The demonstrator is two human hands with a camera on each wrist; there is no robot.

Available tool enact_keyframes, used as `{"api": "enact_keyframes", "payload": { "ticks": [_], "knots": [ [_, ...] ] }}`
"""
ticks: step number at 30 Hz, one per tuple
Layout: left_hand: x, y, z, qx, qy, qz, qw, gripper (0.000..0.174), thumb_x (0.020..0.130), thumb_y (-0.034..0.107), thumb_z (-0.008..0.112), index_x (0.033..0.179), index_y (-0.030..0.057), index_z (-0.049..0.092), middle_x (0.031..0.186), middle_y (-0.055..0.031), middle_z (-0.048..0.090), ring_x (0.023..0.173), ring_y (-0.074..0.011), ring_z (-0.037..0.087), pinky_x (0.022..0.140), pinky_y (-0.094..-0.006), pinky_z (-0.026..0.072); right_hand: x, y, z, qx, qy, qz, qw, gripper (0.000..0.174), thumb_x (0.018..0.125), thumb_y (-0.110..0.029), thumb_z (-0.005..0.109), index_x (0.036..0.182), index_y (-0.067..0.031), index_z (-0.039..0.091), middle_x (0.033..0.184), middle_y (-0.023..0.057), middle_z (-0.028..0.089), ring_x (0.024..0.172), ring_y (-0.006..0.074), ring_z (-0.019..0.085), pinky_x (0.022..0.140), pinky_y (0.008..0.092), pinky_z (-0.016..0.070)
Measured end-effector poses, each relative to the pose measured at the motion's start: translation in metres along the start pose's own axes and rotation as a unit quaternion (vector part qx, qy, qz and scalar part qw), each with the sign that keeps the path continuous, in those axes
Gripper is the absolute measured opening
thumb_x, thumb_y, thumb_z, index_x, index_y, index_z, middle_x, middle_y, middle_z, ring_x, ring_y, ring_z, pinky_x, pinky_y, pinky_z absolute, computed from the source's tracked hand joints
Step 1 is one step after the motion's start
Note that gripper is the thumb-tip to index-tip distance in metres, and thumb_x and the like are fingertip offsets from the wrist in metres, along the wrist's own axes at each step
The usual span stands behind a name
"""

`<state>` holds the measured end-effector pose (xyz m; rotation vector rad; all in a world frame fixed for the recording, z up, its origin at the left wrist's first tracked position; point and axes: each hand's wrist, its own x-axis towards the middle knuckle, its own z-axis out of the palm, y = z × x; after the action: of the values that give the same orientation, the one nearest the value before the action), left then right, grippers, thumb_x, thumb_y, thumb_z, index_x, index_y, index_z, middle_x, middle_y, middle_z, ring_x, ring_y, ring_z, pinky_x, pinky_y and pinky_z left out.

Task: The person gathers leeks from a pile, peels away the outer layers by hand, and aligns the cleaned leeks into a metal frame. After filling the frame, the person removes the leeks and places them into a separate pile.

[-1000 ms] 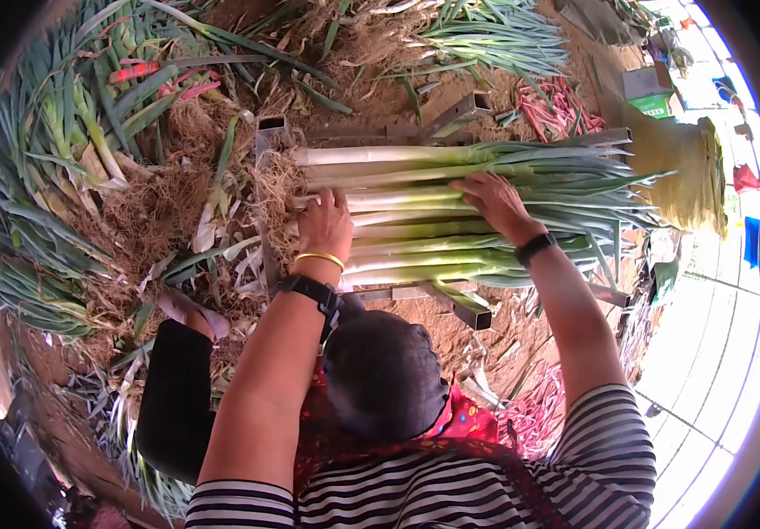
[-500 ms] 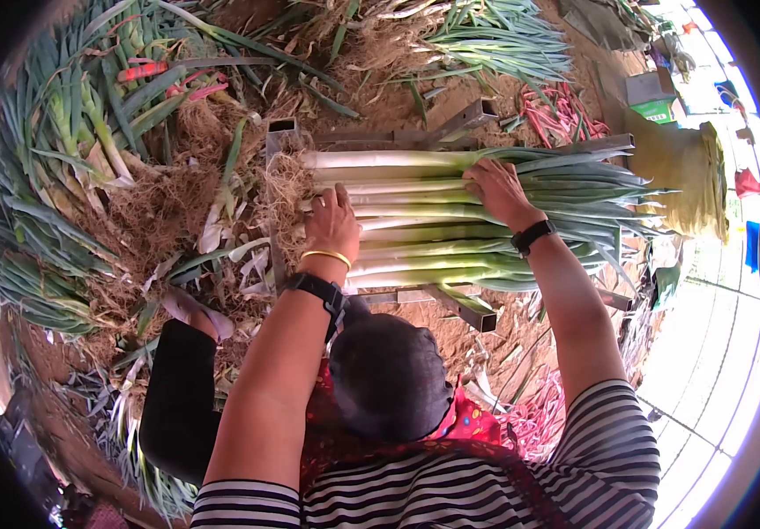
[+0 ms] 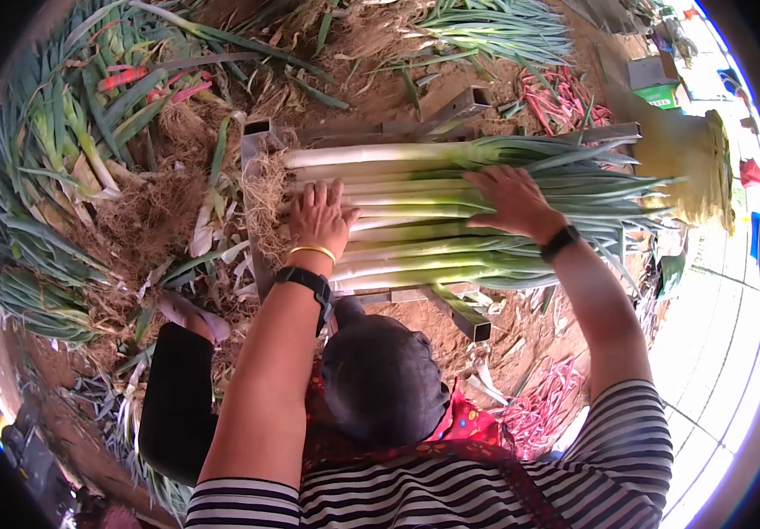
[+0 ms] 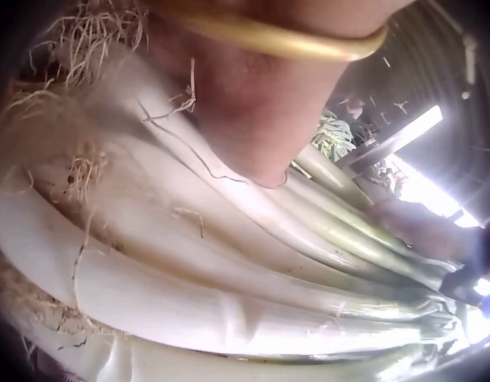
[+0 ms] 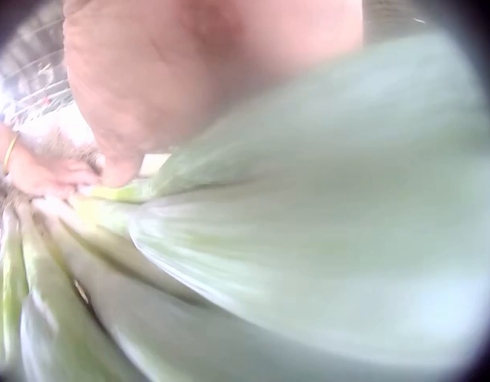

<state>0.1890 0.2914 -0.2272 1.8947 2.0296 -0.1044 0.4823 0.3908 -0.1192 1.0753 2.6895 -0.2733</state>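
Both hands have flattened since a moment ago: the left hand (image 3: 318, 220) spreads straight fingers over the white stalks of the leeks (image 3: 415, 256) near their roots, and the right hand (image 3: 512, 201) presses open-fingered on the green leaves. The leeks lie across a metal frame (image 3: 461, 316) on bare soil.

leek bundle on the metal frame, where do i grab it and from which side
Probably the firm white shanks, near the roots, reaching down from above with a hand round each side of the leek bundle. The stalks lie level and parallel across the metal frame; the green leaves splay loose and would likely slip. The left hand and right hand lie flat on top.
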Motion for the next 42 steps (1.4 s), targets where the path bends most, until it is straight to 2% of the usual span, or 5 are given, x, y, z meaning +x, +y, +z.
{"api": "enact_keyframes", "payload": {
  "ticks": [21, 27, 33, 35, 42],
  "knots": [
    [0.009, 0.002, 0.009, -0.034, 0.004, -0.062, 0.997, 0.059, 0.089, 0.050, 0.040, 0.138, 0.0192, 0.030, 0.138, -0.0079, 0.033, 0.128, -0.0259, 0.028, 0.103, -0.0471, 0.0198, 0.002, 0.045, 0.049, 0.057, -0.026, 0.065, 0.996, 0.065, 0.076, -0.041, 0.063, 0.134, -0.0210, 0.038, 0.119, 0.0066, 0.047, 0.111, 0.0266, 0.043, 0.095, 0.0434, 0.0316],
    [0.003, 0.009, -0.030, -0.080, -0.139, -0.072, 0.985, 0.066, 0.090, 0.047, 0.039, 0.144, 0.0167, 0.015, 0.146, -0.0138, 0.020, 0.137, -0.0319, 0.012, 0.109, -0.0537, 0.0035, 0.001, 0.031, 0.053, -0.108, -0.034, 0.113, 0.987, 0.066, 0.077, -0.045, 0.061, 0.134, -0.0225, 0.037, 0.121, 0.0070, 0.046, 0.115, 0.0260, 0.041, 0.096, 0.0461, 0.0306],
    [-0.102, -0.032, -0.123, -0.443, 0.031, 0.235, 0.865, 0.044, 0.089, 0.021, 0.056, 0.129, 0.0065, 0.043, 0.116, -0.0193, 0.056, 0.107, -0.0265, 0.057, 0.090, -0.0351, 0.0459, -0.004, -0.006, 0.024, -0.132, -0.064, 0.137, 0.980, 0.074, 0.077, -0.046, 0.062, 0.138, -0.0201, 0.029, 0.131, 0.0094, 0.039, 0.123, 0.0285, 0.035, 0.102, 0.0486, 0.0263],
    [-0.157, -0.065, -0.140, -0.566, -0.008, 0.156, 0.809, 0.042, 0.091, 0.021, 0.053, 0.129, 0.0075, 0.044, 0.120, -0.0134, 0.055, 0.111, -0.0229, 0.054, 0.094, -0.0308, 0.0437, -0.015, -0.032, 0.002, -0.125, -0.048, 0.132, 0.982, 0.065, 0.082, -0.040, 0.059, 0.136, -0.0161, 0.033, 0.135, 0.0137, 0.038, 0.126, 0.0299, 0.034, 0.103, 0.0460, 0.0272],
    [-0.303, -0.161, -0.063, -0.494, 0.060, -0.080, 0.864, 0.034, 0.089, 0.019, 0.056, 0.120, 0.0068, 0.052, 0.105, -0.0127, 0.063, 0.094, -0.0192, 0.061, 0.081, -0.0293, 0.0480, -0.093, -0.122, -0.038, 0.302, 0.103, 0.023, 0.948, 0.038, 0.088, -0.032, 0.053, 0.118, -0.0083, 0.054, 0.105, 0.0184, 0.061, 0.099, 0.0351, 0.057, 0.084, 0.0417, 0.0460]
  ]
}}
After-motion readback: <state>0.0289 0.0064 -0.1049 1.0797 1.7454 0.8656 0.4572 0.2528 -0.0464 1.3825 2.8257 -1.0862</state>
